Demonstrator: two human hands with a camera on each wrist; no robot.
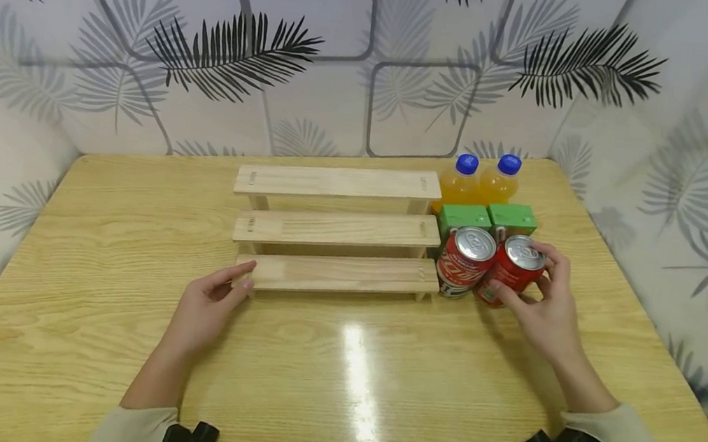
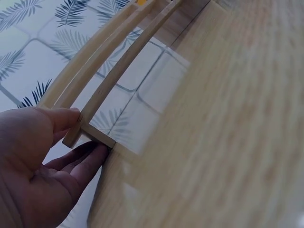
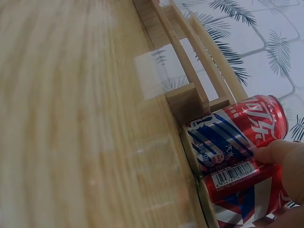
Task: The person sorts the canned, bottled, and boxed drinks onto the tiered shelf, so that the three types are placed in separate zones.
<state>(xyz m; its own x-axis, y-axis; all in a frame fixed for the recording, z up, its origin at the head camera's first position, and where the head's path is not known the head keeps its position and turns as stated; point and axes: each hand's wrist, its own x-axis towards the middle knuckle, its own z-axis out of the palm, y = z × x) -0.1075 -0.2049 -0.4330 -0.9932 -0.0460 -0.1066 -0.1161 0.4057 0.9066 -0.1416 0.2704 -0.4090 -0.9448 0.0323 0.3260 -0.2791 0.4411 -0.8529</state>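
A three-step wooden rack (image 1: 337, 230) stands mid-table. My left hand (image 1: 199, 313) holds the left end of its lowest step, thumb and fingers on either side of that end in the left wrist view. To the right of the rack, two red soda cans stand upright side by side. My right hand (image 1: 550, 319) grips the right soda can (image 1: 514, 266), thumb on its near side and fingers round its far right edge. The left soda can (image 1: 460, 267) stands close against it, beside the rack's lowest step; its printed side (image 3: 232, 130) shows in the right wrist view.
Behind the cans stand two green cartons, the left carton (image 1: 465, 214) and the right carton (image 1: 512, 215). Farther back are two orange-drink bottles with blue caps, a left bottle (image 1: 460, 182) and a right bottle (image 1: 500, 183). A leaf-patterned wall (image 1: 326, 106) borders the wooden table (image 1: 106, 241).
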